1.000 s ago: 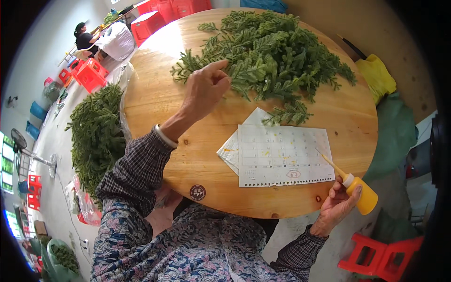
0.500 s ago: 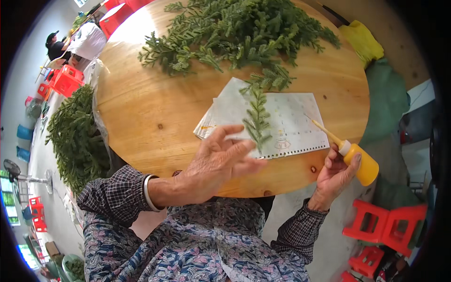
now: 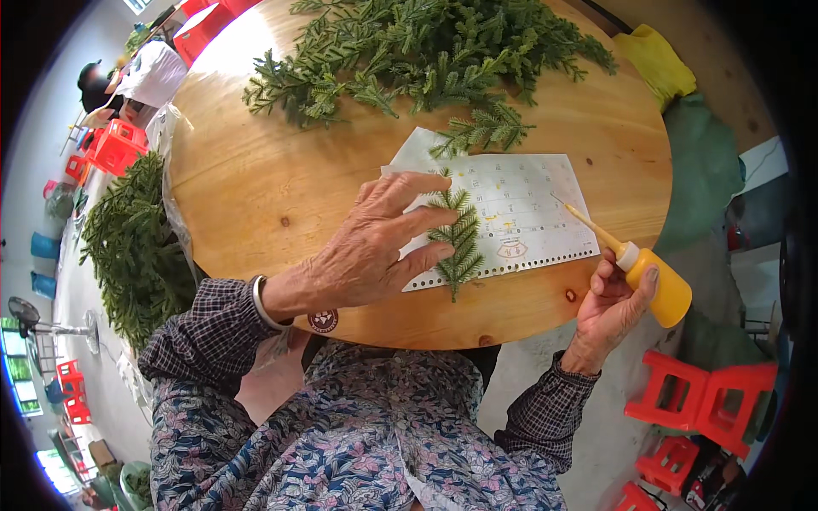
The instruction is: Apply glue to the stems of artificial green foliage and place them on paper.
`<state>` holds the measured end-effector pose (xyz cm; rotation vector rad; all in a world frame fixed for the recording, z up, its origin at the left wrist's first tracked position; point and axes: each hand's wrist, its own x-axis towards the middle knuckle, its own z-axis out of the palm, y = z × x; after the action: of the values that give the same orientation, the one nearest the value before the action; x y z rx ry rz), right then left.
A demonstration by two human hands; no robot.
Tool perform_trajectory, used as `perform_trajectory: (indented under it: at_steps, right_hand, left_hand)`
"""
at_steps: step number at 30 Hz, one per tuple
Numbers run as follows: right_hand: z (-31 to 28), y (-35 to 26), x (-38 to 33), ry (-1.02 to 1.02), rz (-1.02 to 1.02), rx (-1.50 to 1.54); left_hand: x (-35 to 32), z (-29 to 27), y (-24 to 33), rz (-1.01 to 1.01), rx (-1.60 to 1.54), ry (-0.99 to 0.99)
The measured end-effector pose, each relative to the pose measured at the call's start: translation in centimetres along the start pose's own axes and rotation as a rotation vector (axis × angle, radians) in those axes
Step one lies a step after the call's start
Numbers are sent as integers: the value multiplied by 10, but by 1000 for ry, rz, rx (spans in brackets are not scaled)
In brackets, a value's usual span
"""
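A small green fir sprig [image 3: 461, 247] lies on a sheet of calendar paper [image 3: 520, 183], its lower tip reaching past the punched edge onto the wood. Beside it, my left hand [image 3: 366, 238] has its fingers spread, with thumb and fingertips touching the sprig's left side. My right hand [image 3: 609, 311] is wrapped round a yellow squeeze bottle [image 3: 663, 288], tilted so its long thin nozzle points up and left over the paper's right part. Small yellow smears mark the paper. Another fir sprig [image 3: 484, 128] rests at the paper's far edge.
A large heap of fir branches [image 3: 434, 51] covers the far side of the round wooden table [image 3: 247, 187]. More greenery [image 3: 136, 243] stands left of the table. Red stools [image 3: 703, 400] are at the lower right. A person [image 3: 98, 89] sits at the far left.
My left hand has moved up and come down against the fir sprig, which has shifted toward me. My right hand still holds the bottle in nearly the same place.
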<state>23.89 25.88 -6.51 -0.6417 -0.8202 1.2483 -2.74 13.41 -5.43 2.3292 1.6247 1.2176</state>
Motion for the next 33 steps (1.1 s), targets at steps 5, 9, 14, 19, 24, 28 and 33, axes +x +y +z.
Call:
perform_trajectory:
  at_steps: [5,9,14,19,24,28,33]
  right_hand:
    - [-4,-1,2,3,21,0]
    - [-9,-3,6,7,44,20]
    - [-5,-8,-2,-12,76,33]
    - [-4,-10,-10,-57,115,47]
    - [-3,-11,-14,-76,147,54]
    - [4,-13,-21,-89,168,73]
    - [18,-12,-35,-164,131,22]
  left_hand:
    - [-5,12,-7,-24,138,-97]
    - [-8,22,-7,10,252,-99]
    - [-4,25,5,-45,315,-49]
    - [-2,26,8,-75,328,-112]
    - [-2,30,7,-41,375,-119]
    - [-2,29,7,-21,398,-113]
    - [-1,29,4,-12,404,-115]
